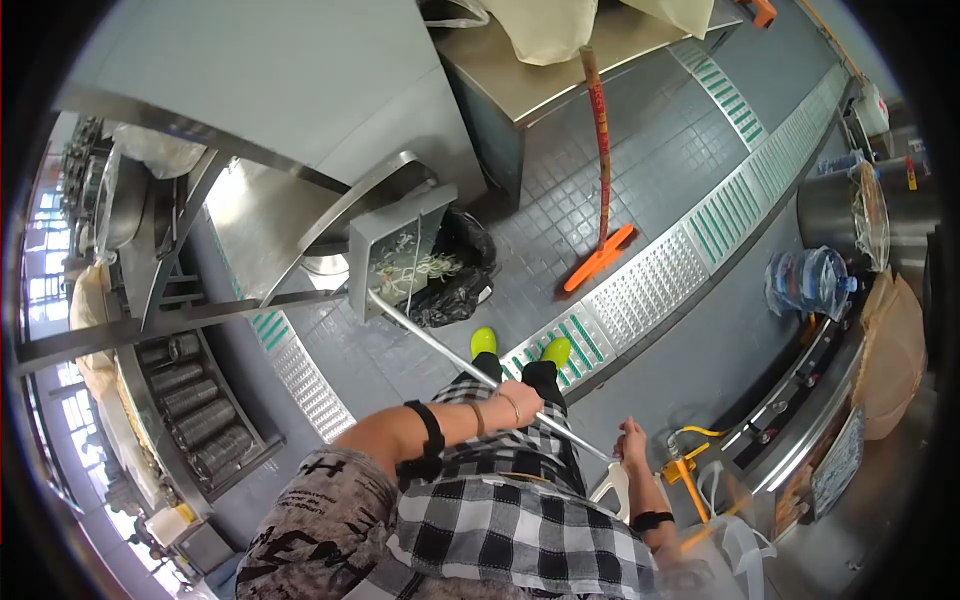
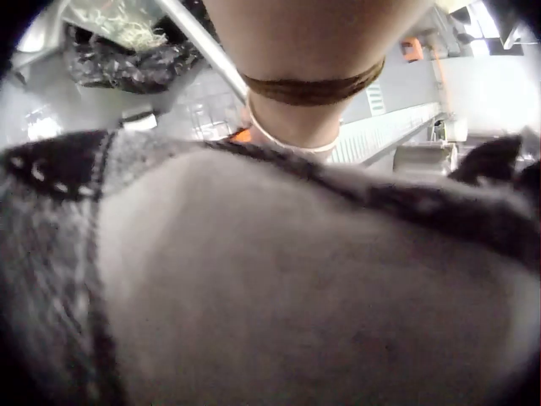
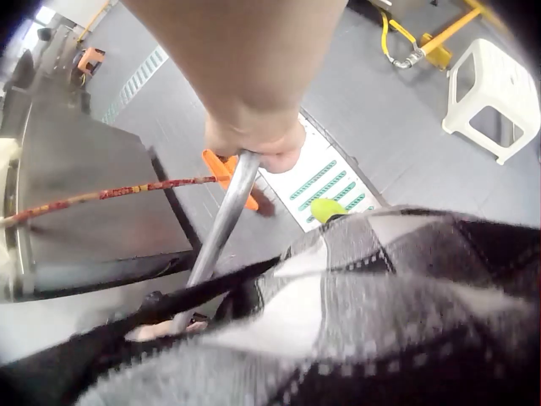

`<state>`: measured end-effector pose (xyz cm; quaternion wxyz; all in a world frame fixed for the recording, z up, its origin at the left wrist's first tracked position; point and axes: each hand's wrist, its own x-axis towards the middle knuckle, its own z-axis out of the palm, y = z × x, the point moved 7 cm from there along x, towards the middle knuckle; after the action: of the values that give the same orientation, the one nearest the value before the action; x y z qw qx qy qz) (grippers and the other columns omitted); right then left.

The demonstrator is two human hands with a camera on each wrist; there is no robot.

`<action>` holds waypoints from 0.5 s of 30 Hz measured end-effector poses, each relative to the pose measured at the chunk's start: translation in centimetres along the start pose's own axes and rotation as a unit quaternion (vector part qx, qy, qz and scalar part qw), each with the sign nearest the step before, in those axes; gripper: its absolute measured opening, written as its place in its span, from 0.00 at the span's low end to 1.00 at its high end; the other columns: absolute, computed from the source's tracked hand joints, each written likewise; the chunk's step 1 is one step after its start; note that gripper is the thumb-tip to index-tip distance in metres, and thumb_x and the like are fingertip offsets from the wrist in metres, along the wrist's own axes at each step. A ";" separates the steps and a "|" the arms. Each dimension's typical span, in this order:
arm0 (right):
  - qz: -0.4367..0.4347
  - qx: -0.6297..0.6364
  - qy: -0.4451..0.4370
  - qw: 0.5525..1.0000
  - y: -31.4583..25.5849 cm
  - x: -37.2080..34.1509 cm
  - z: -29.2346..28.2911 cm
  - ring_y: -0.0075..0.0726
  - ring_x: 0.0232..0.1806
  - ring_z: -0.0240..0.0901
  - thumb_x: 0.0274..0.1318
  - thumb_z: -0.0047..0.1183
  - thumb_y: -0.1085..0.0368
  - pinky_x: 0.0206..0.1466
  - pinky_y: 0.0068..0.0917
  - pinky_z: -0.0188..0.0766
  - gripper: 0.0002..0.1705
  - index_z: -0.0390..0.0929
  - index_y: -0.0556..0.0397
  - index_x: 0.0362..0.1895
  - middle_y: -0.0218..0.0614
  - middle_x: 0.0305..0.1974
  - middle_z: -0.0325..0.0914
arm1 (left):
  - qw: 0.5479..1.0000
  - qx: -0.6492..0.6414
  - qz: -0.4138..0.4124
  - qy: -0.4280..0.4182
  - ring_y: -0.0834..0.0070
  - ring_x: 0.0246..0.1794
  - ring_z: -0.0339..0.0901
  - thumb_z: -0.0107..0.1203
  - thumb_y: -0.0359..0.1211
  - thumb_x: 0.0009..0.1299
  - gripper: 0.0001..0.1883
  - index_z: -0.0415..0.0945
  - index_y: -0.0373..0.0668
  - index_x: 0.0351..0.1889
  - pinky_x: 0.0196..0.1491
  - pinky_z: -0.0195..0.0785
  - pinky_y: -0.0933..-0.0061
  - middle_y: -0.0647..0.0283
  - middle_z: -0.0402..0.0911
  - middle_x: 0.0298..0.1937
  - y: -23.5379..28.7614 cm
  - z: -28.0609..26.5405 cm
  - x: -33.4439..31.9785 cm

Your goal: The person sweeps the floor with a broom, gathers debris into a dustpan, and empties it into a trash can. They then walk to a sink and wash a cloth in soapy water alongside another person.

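Note:
A long-handled dustpan [image 1: 365, 245] is tipped over a bin lined with a black bag [image 1: 470, 265] in the head view. Pale stringy scraps [image 1: 432, 268] lie at its mouth and over the bag. My left hand [image 1: 515, 405] grips the metal handle [image 1: 430, 343] partway along, its fingers wrapped round. Lower right, my right hand [image 1: 632, 442] is at the handle's upper end. The right wrist view shows that hand [image 3: 258, 139] curled round the end of the metal tube [image 3: 224, 224]. In the left wrist view, forearm and sleeve hide most of the left hand.
An orange broom [image 1: 600, 258] leans against the steel table [image 1: 540, 85]. Drain grates [image 1: 650, 300] cross the tiled floor. A white stool [image 3: 499, 93] stands to the right, near a yellow pipe [image 1: 690, 490]. Water bottles [image 1: 810, 280] lie by the right counter.

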<state>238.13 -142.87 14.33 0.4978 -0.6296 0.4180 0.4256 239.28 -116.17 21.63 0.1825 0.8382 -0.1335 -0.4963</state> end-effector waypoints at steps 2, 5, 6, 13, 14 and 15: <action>0.009 -0.064 0.046 0.997 3.7 3.3 -0.6 0.24 0.04 0.49 0.51 0.35 0.52 0.06 0.22 0.48 0.16 0.62 0.52 0.25 0.28 0.06 0.51 | 0.999 0.004 0.018 -0.037 0.65 0.32 0.74 0.48 0.35 0.50 0.10 0.76 0.47 0.28 0.34 0.67 0.65 0.60 0.76 0.29 -1.4 2.6 2.0; -0.174 -0.144 0.146 0.963 3.4 6.5 -0.7 0.24 0.04 0.51 0.51 0.35 0.52 0.04 0.23 0.50 0.17 0.62 0.53 0.24 0.28 0.06 0.52 | 0.999 0.014 0.004 -0.053 0.66 0.33 0.74 0.48 0.35 0.51 0.10 0.76 0.48 0.29 0.33 0.67 0.66 0.62 0.76 0.31 -2.9 1.9 2.5; -0.172 -0.140 0.145 0.964 1.5 5.4 -0.6 0.24 0.04 0.51 0.51 0.35 0.52 0.04 0.23 0.50 0.17 0.62 0.53 0.24 0.28 0.06 0.52 | 0.998 0.017 0.004 -0.056 0.66 0.33 0.74 0.48 0.35 0.51 0.10 0.76 0.48 0.29 0.33 0.67 0.66 0.62 0.76 0.31 -2.6 1.8 2.8; -0.151 -0.155 0.114 0.970 7.4 10.0 -1.1 0.25 0.05 0.52 0.51 0.34 0.51 0.05 0.23 0.51 0.18 0.62 0.53 0.22 0.28 0.07 0.53 | 0.997 -0.009 0.005 -0.075 0.65 0.34 0.73 0.49 0.42 0.52 0.13 0.76 0.46 0.29 0.35 0.66 0.65 0.61 0.76 0.29 -1.4 5.0 4.5; -0.207 -0.191 0.179 0.943 8.5 10.8 -2.0 0.26 0.05 0.52 0.50 0.34 0.52 0.05 0.23 0.51 0.18 0.62 0.53 0.22 0.27 0.07 0.53 | 0.995 -0.014 0.038 -0.086 0.65 0.35 0.73 0.49 0.44 0.53 0.14 0.76 0.46 0.29 0.35 0.66 0.65 0.61 0.76 0.30 -2.3 4.8 4.8; -0.148 -0.165 0.148 0.964 6.4 9.3 -1.0 0.25 0.04 0.50 0.50 0.34 0.52 0.04 0.23 0.49 0.17 0.62 0.52 0.22 0.27 0.07 0.52 | 0.992 -0.024 0.002 -0.122 0.65 0.36 0.72 0.49 0.48 0.52 0.18 0.75 0.45 0.30 0.36 0.66 0.64 0.61 0.75 0.32 -2.5 4.2 4.7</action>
<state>234.81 -145.84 3.93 0.3772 -0.8139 0.3128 0.3120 237.87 -116.57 15.01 0.1859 0.7662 -0.1445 -0.5979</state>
